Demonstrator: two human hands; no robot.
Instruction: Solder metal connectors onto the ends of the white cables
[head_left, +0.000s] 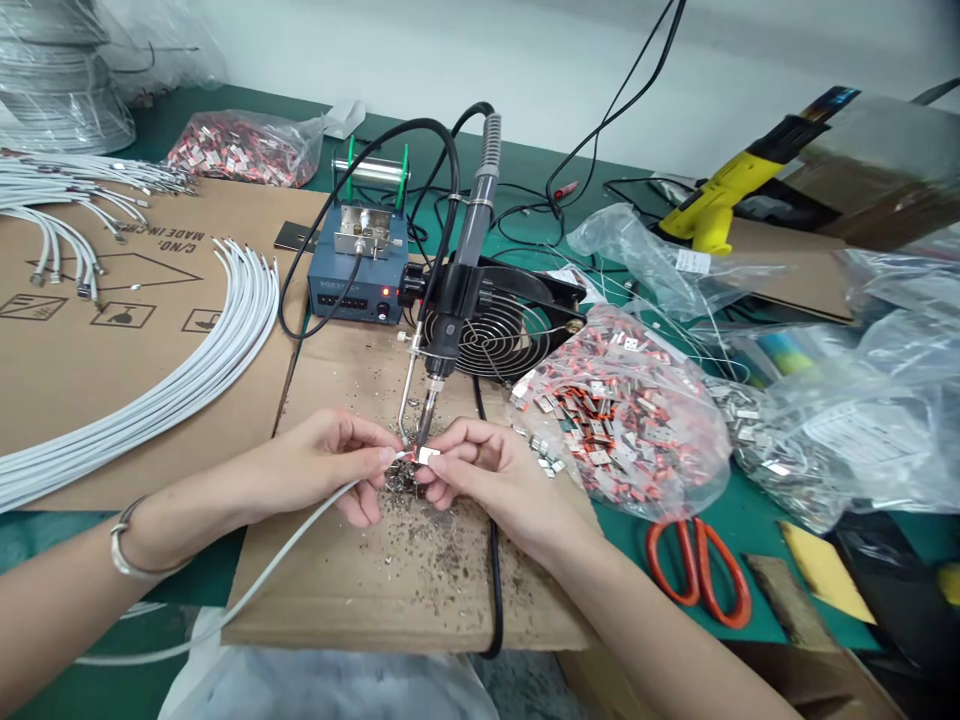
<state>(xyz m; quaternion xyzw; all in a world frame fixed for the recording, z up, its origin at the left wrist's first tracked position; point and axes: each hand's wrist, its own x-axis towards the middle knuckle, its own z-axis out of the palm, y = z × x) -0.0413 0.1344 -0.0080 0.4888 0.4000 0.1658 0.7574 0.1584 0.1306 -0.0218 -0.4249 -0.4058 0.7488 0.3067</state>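
My left hand (346,462) pinches the end of a white cable (296,540), which trails down to the lower left. Between the fingers of my right hand (480,465) is a small metal connector (427,455), white-looking in the light. The cable's stripped end meets the connector right under the tip of a mounted soldering iron (448,330). A thin bent solder feed tube (408,395) ends at the same spot. Whether the tip touches the joint I cannot tell. Dark solder specks lie on the cardboard (337,600) below my hands.
Behind stands a blue solder feeder (356,265) with a solder spool (379,175) and a fan (502,335). Bundled white cables (187,385) lie left. At right are a bag of connectors (622,420), red-handled scissors (697,570) and a yellow heat gun (720,200). A black cord (495,590) crosses the cardboard.
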